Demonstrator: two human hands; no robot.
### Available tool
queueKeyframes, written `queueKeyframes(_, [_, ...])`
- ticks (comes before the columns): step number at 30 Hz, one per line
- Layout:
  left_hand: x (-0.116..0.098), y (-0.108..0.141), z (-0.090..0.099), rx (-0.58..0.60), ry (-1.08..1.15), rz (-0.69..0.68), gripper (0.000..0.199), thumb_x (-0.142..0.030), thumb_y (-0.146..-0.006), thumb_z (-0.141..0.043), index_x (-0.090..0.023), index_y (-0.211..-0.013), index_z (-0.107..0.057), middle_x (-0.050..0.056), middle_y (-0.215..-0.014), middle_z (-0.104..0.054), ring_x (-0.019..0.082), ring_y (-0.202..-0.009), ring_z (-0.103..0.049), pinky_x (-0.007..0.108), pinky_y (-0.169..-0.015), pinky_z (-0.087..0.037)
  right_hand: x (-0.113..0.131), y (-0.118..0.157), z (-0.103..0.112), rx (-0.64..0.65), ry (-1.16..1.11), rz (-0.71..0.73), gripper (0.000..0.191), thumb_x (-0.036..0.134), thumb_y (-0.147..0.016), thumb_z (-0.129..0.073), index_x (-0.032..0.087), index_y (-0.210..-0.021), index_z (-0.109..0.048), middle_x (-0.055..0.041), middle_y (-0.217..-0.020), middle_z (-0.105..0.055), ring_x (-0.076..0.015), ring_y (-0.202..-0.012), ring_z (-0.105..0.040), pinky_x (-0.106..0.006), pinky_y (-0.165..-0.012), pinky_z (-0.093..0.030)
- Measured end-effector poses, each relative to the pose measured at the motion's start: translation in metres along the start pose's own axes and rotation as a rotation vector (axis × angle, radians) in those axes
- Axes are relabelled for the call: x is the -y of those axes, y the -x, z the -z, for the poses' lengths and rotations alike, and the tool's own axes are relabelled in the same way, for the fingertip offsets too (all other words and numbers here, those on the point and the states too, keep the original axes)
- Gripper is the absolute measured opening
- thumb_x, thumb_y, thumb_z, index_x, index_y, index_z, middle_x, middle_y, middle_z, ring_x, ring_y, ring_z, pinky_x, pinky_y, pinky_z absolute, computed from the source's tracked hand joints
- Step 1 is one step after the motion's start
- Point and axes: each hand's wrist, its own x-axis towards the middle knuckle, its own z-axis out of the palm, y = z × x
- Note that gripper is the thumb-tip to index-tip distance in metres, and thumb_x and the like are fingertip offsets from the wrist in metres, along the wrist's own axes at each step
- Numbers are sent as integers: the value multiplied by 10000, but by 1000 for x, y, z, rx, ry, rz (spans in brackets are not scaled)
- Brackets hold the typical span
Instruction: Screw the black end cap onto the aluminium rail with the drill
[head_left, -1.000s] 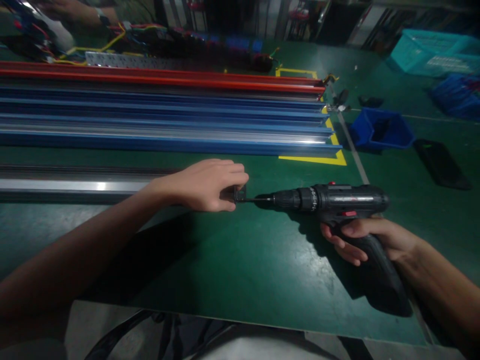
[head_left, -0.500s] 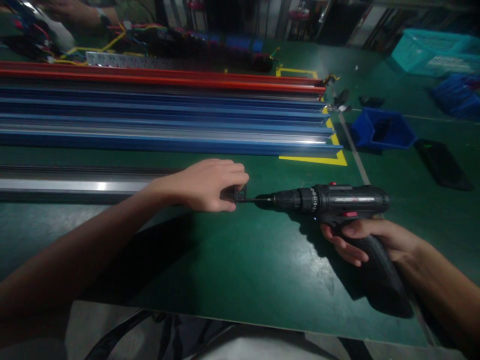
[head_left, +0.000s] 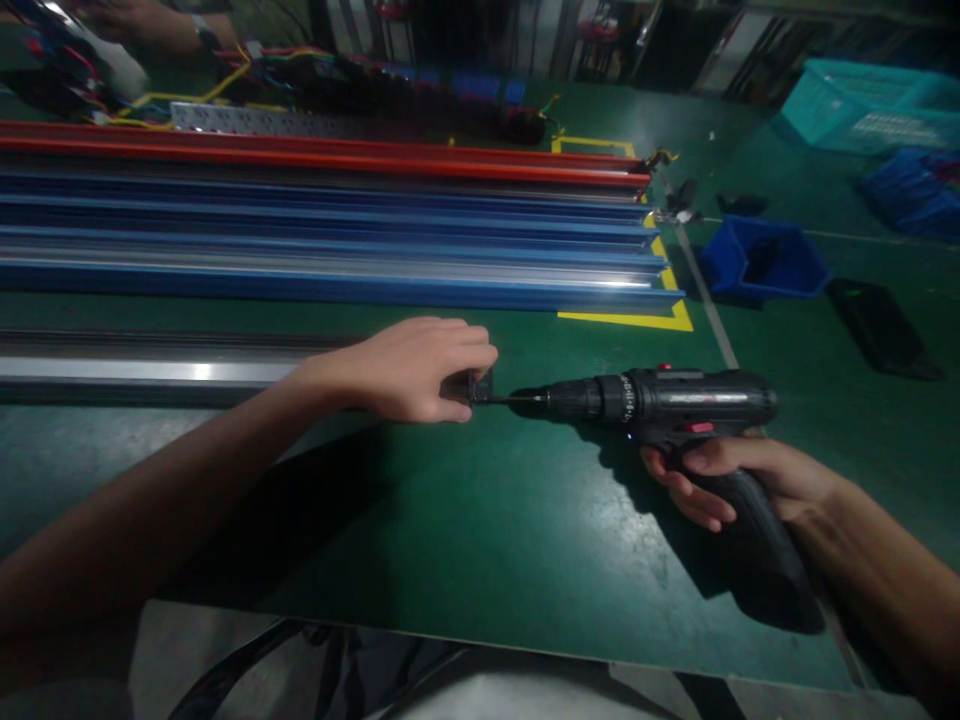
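My right hand (head_left: 712, 480) is wrapped round the grip of a black cordless drill (head_left: 697, 400), which lies level and points left. Its long thin bit (head_left: 517, 399) reaches a small black end piece (head_left: 482, 386) at the tip of a metal profile. My left hand (head_left: 427, 370) grips the end of that silver and black aluminium profile (head_left: 150, 370), thumb on the near side and fingers over the far side. The hand covers most of the profile's end, so the exact contact of bit and end piece is hard to see.
Behind lie several long blue profiles (head_left: 337, 270) and a red profile (head_left: 337, 155). A blue bin (head_left: 772, 265), a dark flat object (head_left: 881, 325) and a teal crate (head_left: 870, 105) stand to the right. Across the table, another person's hand (head_left: 161, 28) is near wires.
Almost nothing differs. Both hands and the drill hold the same position, and the view has shifted very slightly.
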Motion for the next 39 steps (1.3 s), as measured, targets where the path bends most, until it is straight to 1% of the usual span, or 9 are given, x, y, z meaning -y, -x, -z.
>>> queueKeyframes(6, [0,0,-1,-5,-9,0,278,-437,-922,-767,-237,-985,-585,35,-1016,-643,230,-914,-567,365,-767,-341,0,-1,0,18,-6,-7,246,269,-903,-806,110,-1085,-850,-48,-835,-735,-87,-518,-617,-225,-562,-602])
queueKeyframes(9, [0,0,-1,-13,-4,-4,275,-434,-917,-774,-239,-983,-592,33,-1009,-645,230,-911,-569,366,-761,-338,1,-2,-2,38,-5,12,256,271,-917,-795,109,-1107,-849,-56,-852,-748,-79,-506,-614,-219,-560,-606])
queueKeyframes(11, [0,0,-1,-16,1,-2,268,-425,-915,-778,-239,-985,-599,33,-1011,-649,229,-911,-567,367,-762,-338,2,-1,-4,48,11,20,283,279,-930,-783,96,-1136,-847,-92,-919,-780,-80,-522,-626,-219,-575,-612])
queueKeyframes(14, [-1,0,-1,-14,3,4,264,-415,-916,-779,-235,-989,-601,32,-1013,-646,225,-907,-557,367,-764,-337,3,-1,-6,37,43,9,366,281,-942,-764,77,-1238,-830,-169,-1085,-814,-86,-559,-654,-215,-589,-611])
queueKeyframes(16, [-1,0,0,-11,2,5,266,-416,-918,-779,-233,-982,-598,31,-1009,-640,225,-908,-553,366,-765,-337,4,-1,-6,31,52,10,362,276,-937,-762,80,-1234,-832,-179,-1118,-817,-89,-564,-657,-212,-584,-605])
queueKeyframes(19, [-2,0,0,-9,0,7,273,-418,-915,-783,-233,-972,-590,29,-1003,-637,226,-907,-551,364,-762,-334,4,-2,-5,45,63,31,311,277,-930,-762,84,-1158,-847,-169,-1087,-819,-93,-562,-651,-216,-581,-606])
queueKeyframes(25, [-1,0,0,-9,-4,6,272,-413,-910,-783,-235,-975,-588,35,-1013,-653,230,-910,-570,361,-758,-334,3,-4,-4,64,50,31,275,278,-932,-756,84,-1101,-854,-117,-968,-784,-84,-537,-614,-222,-577,-613])
queueKeyframes(39, [0,0,-1,-18,-12,1,279,-427,-898,-785,-234,-978,-600,37,-1000,-647,236,-901,-561,363,-749,-327,1,-3,-3,60,39,48,262,277,-929,-746,95,-1082,-855,-101,-924,-768,-80,-519,-594,-224,-559,-606])
